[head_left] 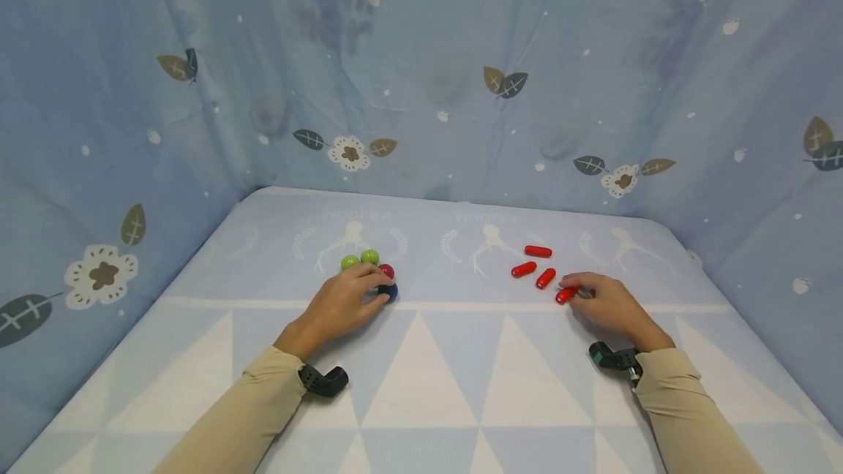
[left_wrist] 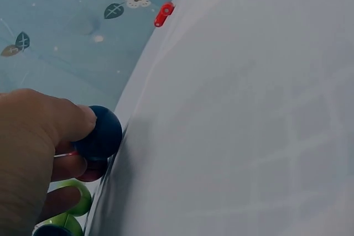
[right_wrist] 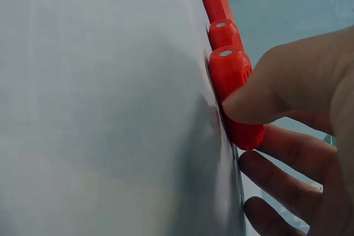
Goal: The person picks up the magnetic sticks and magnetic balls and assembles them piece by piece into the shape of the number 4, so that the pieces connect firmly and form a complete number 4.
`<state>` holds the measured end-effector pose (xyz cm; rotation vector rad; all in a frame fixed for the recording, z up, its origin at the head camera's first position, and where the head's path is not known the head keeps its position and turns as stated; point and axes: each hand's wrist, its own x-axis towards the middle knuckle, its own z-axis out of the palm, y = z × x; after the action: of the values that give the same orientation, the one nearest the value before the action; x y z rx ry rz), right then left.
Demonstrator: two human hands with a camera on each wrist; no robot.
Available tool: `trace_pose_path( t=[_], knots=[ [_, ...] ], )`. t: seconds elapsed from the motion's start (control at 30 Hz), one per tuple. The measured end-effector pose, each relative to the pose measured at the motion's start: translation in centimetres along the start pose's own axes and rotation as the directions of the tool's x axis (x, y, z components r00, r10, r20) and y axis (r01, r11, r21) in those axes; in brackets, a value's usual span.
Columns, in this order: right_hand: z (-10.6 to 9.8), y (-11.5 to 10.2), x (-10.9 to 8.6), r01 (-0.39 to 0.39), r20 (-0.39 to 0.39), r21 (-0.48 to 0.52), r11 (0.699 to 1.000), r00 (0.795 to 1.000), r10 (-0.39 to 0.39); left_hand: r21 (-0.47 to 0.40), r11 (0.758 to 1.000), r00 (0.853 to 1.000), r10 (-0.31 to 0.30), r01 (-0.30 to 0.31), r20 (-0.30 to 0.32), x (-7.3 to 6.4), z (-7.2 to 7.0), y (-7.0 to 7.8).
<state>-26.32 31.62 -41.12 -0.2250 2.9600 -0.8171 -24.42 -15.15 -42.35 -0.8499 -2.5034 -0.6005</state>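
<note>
Left hand (head_left: 345, 302): your thumb and fingers curl round the blue ball (left_wrist: 105, 134) in a pinch; a smooth round thing probably slips if squeezed off-centre, so set the pads opposite each other at its widest part.
Right hand (head_left: 606, 302): your thumb presses the near side of a red tube (right_wrist: 228, 73), with fingertips behind it, grasping it across its width; even pressure near the middle should stop it tipping.
Blue ball: in your left fingers, low over the table (head_left: 454, 379); whether it touches the cloth beneath you cannot tell.
Red ball (head_left: 386, 270): just beyond the blue one, close to your fingertips; mind your lower fingers here, as a nudge would likely roll it.
Green balls (head_left: 369, 257): a pair, side by side past your left knuckles; a narrow pinch would likely leave them undisturbed.
Red tube: in your right fingers, nearest you of the four.
Other red tubes (head_left: 546, 279): three, lying loosely apart, beyond and left of your right hand; tuck spare fingers away from them.
Sleeves (head_left: 685, 401): both cuffs sit clear of balls and tubes; low, steady wrists would suit.
</note>
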Motion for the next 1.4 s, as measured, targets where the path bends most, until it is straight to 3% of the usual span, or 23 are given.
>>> trace_pose_path(
  t=[0.37,0.6,1.0,1.4],
  knots=[
    [0.5,0.4,0.5,0.018,-0.039,0.008,1.0,0.999,-0.018,0.004,1.0,1.0,0.016,-0.016,0.027,0.1,0.4,0.0],
    [0.4,0.3,0.6,-0.025,-0.014,0.151,0.988,1.0,0.027,-0.025,1.0,0.998,-0.014,0.016,0.059,-0.1,0.8,0.0],
    [0.8,-0.9,0.7,-0.016,0.001,0.329,0.944,1.0,0.016,-0.087,0.991,0.99,-0.089,0.099,0.109,0.2,1.1,0.5],
    [1.3,-3.0,0.4,0.003,0.077,0.389,0.921,0.996,-0.036,-0.14,0.979,0.983,-0.135,0.151,0.121,0.2,1.3,0.9]
  ],
)
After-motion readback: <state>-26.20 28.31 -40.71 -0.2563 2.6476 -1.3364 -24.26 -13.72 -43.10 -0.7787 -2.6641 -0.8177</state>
